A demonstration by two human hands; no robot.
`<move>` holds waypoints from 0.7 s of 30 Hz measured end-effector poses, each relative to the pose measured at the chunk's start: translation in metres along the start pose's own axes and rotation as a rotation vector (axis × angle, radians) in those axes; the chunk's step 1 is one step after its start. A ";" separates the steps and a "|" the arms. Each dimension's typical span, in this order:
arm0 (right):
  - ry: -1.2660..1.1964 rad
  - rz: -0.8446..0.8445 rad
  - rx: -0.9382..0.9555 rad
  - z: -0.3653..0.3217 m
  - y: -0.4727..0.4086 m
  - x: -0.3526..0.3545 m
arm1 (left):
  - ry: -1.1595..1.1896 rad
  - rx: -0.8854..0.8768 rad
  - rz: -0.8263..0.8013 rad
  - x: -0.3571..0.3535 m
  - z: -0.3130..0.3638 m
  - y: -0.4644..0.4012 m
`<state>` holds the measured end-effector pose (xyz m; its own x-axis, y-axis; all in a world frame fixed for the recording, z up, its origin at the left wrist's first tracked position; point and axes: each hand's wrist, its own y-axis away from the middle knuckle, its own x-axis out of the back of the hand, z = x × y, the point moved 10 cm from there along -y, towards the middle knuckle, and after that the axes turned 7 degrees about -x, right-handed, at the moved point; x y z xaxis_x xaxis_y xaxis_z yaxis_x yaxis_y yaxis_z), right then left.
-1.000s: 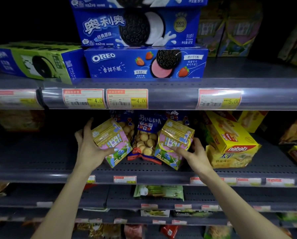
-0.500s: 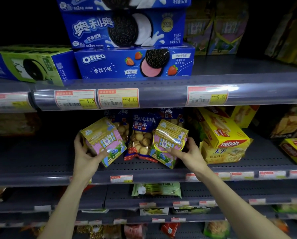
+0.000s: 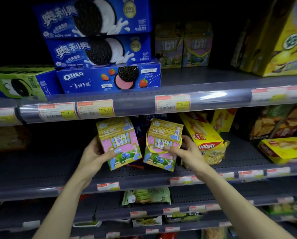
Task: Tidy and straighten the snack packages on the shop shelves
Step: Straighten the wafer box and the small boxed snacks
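- Both pink house-shaped boxes now stand closer together and face forward, where a second ago they leaned apart with a bag of round biscuits showing between them; that bag is now almost hidden behind them.
- Left hand (image 3: 97, 152) is closed around the left pink box (image 3: 119, 144), thumb across its front and fingers behind its left side.
- Right hand (image 3: 187, 152) grips the right pink box (image 3: 162, 145), thumb on the front panel and fingers wrapped round its right edge.
- Each box sits on the middle shelf (image 3: 41, 171), near the front lip, and both look slightly tilted rather than square (the blur makes it hard to judge).
- Progress, as I judge it: this pair is nearly lined up, but the yellow wafer box (image 3: 204, 135) just to the right lies askew on a crumpled bag, and the green cookie box (image 3: 22, 81) on the upper shelf sits at an angle beside the neat blue cookie boxes (image 3: 108, 78).
- Lower shelves hold scattered green packets (image 3: 146, 195), so plenty seems left.
- Pink boxes are glossy printed card with a peaked roof top; the right one has a thin yellow ribbon handle drooping over its front.
- Shelving is dull grey perforated metal with clear plastic price strips along the edge.
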<state>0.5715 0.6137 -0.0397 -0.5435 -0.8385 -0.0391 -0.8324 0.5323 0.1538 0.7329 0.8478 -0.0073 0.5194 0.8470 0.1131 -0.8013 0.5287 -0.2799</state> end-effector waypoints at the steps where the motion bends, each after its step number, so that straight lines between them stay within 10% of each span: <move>1: 0.007 -0.010 0.006 -0.003 0.002 0.006 | 0.022 0.012 -0.030 -0.008 0.003 0.002; 21: 0.110 -0.325 0.161 -0.104 0.103 0.108 | -0.005 -0.132 -0.067 -0.128 0.146 0.084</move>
<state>0.4383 0.5659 0.0749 -0.2406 -0.9695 0.0471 -0.9706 0.2406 -0.0067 0.5558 0.7923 0.0934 0.5687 0.8105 0.1404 -0.7185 0.5725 -0.3949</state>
